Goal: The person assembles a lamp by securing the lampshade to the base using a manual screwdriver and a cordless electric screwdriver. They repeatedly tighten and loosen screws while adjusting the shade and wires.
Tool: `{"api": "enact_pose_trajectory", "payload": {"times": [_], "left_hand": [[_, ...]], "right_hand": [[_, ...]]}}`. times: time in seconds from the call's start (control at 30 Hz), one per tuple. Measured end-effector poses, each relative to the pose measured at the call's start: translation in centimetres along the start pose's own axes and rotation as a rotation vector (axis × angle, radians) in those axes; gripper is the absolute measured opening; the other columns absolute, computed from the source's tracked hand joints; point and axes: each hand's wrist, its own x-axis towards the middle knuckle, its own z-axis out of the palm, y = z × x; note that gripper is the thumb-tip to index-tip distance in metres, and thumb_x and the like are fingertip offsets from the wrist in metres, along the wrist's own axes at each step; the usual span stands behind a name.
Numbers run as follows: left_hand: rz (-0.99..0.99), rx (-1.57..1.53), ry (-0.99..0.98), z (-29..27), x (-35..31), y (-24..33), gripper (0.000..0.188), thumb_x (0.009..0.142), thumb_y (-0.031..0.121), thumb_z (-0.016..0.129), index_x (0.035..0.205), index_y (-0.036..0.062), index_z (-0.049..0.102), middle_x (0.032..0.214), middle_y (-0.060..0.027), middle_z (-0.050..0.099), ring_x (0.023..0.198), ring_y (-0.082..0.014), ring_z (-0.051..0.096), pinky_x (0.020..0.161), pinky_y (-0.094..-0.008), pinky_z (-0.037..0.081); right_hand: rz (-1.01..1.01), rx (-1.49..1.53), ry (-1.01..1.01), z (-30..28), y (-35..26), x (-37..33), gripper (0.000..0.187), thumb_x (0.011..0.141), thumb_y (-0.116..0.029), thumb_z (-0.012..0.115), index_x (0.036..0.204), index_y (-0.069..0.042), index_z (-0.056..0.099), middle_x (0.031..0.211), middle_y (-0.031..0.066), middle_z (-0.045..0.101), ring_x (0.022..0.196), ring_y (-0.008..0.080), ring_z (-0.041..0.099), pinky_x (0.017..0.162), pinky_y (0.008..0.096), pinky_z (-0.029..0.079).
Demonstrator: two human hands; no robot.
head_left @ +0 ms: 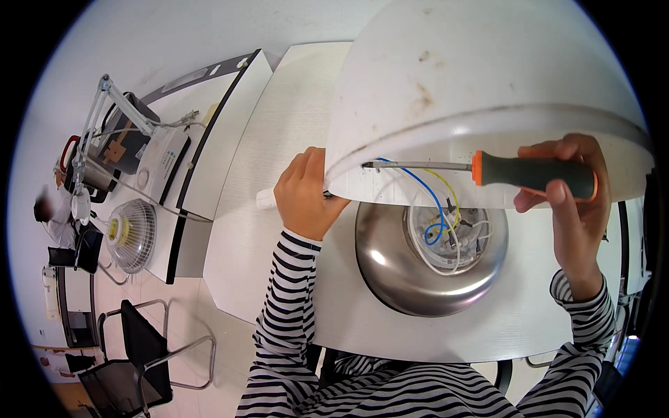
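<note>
A large white plastic housing [481, 63], scuffed on its outside, is tilted up before me with its rim toward me. My left hand [303, 198] is closed on the left edge of this housing, and a white stub [265, 199] shows beside its fingers. In my right hand [578, 209] is a screwdriver [533, 174] with a dark green and orange handle. Its shaft points left, and the tip reaches the inside of the rim near my left hand. Blue and yellow wires [423, 180] run from the housing to a round, brushed-metal base [387, 261], whose open middle holds connectors and white wires.
A white table [293, 97] lies under the work. To the left, a second desk carries a desk lamp [125, 111], a white appliance [157, 164] and a caged fan or heater [132, 235]. A black chair [143, 334] stands on the floor; people sit farther off.
</note>
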Motion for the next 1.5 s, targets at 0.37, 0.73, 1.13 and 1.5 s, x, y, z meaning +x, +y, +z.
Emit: {"api": "enact_pose_trajectory", "payload": {"times": [0.37,0.73,1.13,1.5], "left_hand": [[0.004,0.037,0.01,-0.3,0.1,0.4,0.047,0.063,0.031,0.073,0.089,-0.001,0.05,0.076,-0.0082,0.054,0.065,-0.0238,0.053,0.054,-0.0324,0.044],[0.002,0.045,0.024,-0.3,0.3,0.7,0.043,0.064,0.03,0.072,0.088,0.0017,0.052,0.08,-0.0081,0.057,0.066,-0.0239,0.054,0.055,-0.0325,0.044],[0.01,0.065,0.04,-0.4,0.4,0.8,0.039,0.064,0.029,0.071,0.086,0.0024,0.054,0.08,-0.0074,0.058,0.066,-0.0238,0.055,0.055,-0.0321,0.044],[-0.095,0.0,-0.035,-0.1,0.0,0.7,0.042,0.061,0.027,0.073,0.087,0.0008,0.051,0.075,-0.0077,0.054,0.064,-0.0241,0.052,0.054,-0.0325,0.043]], "right_hand": [[0.436,-0.018,0.013,-0.9,-1.1,1.5,0.034,0.082,-0.028,0.064,0.098,0.0,0.053,0.069,0.0077,0.055,0.049,0.0126,0.055,0.046,0.022,0.049],[-0.68,-0.909,-0.266,-1.2,-1.2,3.7,0.033,0.06,-0.021,0.078,0.081,-0.001,0.062,0.06,0.0064,0.055,0.049,0.0137,0.052,0.044,0.0214,0.043],[-0.852,-1.167,-0.338,-0.9,-2.3,4.0,0.018,0.064,-0.009,0.07,0.08,-0.004,0.062,0.067,0.005,0.056,0.051,0.0131,0.052,0.048,0.022,0.04],[0.329,-0.382,-0.403,-0.2,-2.9,4.2,0.022,0.071,-0.013,0.072,0.086,-0.002,0.06,0.058,0.0056,0.057,0.044,0.0063,0.047,0.042,0.0214,0.035]]}}
